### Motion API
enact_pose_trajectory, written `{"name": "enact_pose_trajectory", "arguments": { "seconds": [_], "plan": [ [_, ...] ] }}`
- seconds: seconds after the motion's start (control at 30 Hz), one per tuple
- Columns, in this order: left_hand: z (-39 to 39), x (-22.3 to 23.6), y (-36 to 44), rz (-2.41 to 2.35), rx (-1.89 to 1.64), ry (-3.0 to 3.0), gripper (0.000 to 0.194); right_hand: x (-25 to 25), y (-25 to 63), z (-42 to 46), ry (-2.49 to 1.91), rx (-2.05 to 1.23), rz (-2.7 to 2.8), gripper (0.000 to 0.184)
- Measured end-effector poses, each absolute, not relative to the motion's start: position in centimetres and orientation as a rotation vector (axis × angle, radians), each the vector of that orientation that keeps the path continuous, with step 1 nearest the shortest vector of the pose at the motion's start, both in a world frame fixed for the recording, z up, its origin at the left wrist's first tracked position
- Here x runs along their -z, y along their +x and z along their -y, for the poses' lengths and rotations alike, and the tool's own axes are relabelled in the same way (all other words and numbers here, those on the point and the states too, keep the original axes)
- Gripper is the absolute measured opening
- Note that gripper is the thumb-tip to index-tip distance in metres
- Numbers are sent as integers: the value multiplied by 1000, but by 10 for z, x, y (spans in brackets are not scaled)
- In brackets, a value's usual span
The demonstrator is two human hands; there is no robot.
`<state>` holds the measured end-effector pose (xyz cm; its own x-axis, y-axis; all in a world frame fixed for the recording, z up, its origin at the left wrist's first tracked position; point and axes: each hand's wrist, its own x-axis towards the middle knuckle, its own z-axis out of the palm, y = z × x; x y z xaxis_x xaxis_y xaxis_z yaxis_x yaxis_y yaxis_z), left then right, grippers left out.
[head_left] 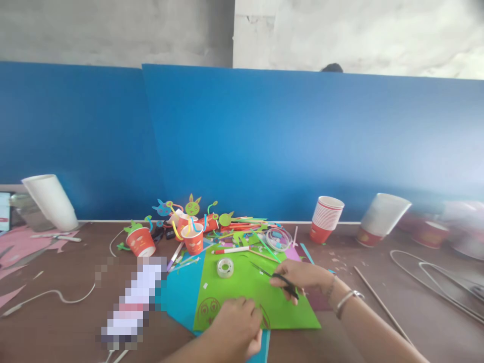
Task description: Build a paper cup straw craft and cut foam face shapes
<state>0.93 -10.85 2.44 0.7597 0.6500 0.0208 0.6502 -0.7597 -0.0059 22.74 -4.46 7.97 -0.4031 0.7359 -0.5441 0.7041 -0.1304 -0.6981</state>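
A sheet of green paper (242,285) lies in front of me on top of blue paper (177,292). Brown marker lines form a round face at its near left and a pointed shape near its front edge. My left hand (238,320) rests at that front edge with its fingers curled, closed on the green paper; the fingertips are mostly hidden. Over the paper's right part, my right hand (289,280) grips black-handled scissors (264,271), whose blades point left and away. A roll of clear tape (225,268) and a red-and-white marker (232,250) lie on the sheet.
Decorated red paper cups (140,243) stand at the back left beside a pile of coloured straws and scraps (242,229). Stacked cups (327,217) stand right. A blurred-out phone (134,302) lies left. Cables (434,282) cross the table's right side. A blue partition (264,146) rises behind.
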Motion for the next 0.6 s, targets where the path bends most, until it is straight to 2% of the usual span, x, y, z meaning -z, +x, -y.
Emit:
{"name": "enact_pose_trajectory", "arguments": {
  "seconds": [0.2, 0.4, 0.6],
  "plan": [
    [109, -26, 8, 1151, 47, -2957, 13, -78, 243, 93, -1373, -2013, 1424, 56],
    [107, -15, 7, 1117, 206, -2937, 10, -60, 241, 155, -1315, -2159, 1053, 57],
    [107, -11, 7, 1060, 368, -2889, 8, -49, 244, 186, -1358, -1893, 1270, 48]
  ]
}}
